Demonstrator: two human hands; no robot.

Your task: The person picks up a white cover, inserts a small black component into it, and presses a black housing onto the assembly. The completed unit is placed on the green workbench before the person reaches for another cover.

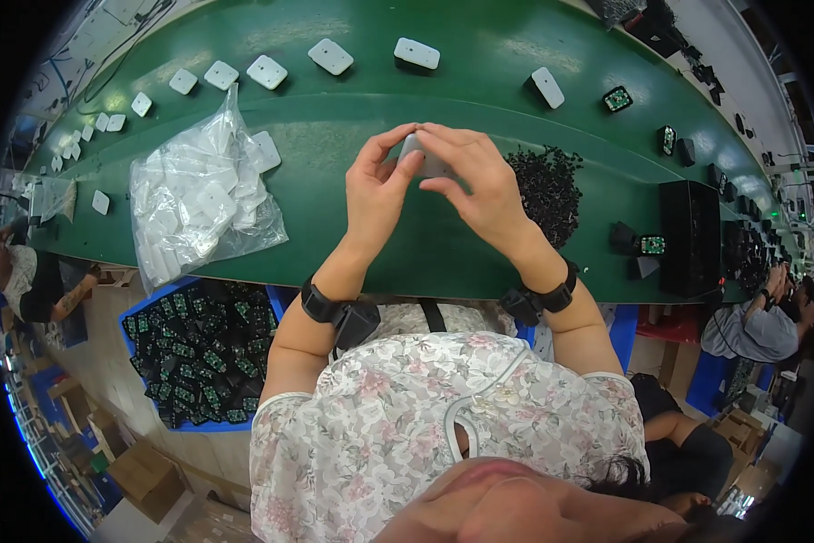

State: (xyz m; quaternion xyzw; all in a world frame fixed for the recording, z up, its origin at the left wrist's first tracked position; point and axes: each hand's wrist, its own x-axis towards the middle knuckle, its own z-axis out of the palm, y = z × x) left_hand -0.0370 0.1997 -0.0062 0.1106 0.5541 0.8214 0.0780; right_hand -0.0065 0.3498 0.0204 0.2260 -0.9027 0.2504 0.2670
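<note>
Nearest the camera, at the lower edge, we see the wearer's chin point(508, 511), with a floral top point(362, 425) spread beyond it. Both our forearms reach over the green counter point(312, 136), each wearing a black wrist device point(357, 323). Between the hands, near the middle of the counter, is a pale casing point(409, 146). Our left hand point(377, 172) pinches it between thumb and fingers; our right hand point(469, 172) arches over its other side, fingertips meeting those of the left at the top edge, thumb standing apart from the fingers. Whether the right also grips, we cannot tell. Left of the hands lies a clear plastic bag point(203, 195) filled with white casings; just beside the right hand, a heap of small black parts point(549, 192). Along the far side, white pieces point(416, 52) stand in a curved row. At right we note a black box point(689, 240) and, near it, a green circuit board point(651, 245). Below the bag, a blue bin point(153, 300) holds many black modules point(208, 357).
</note>
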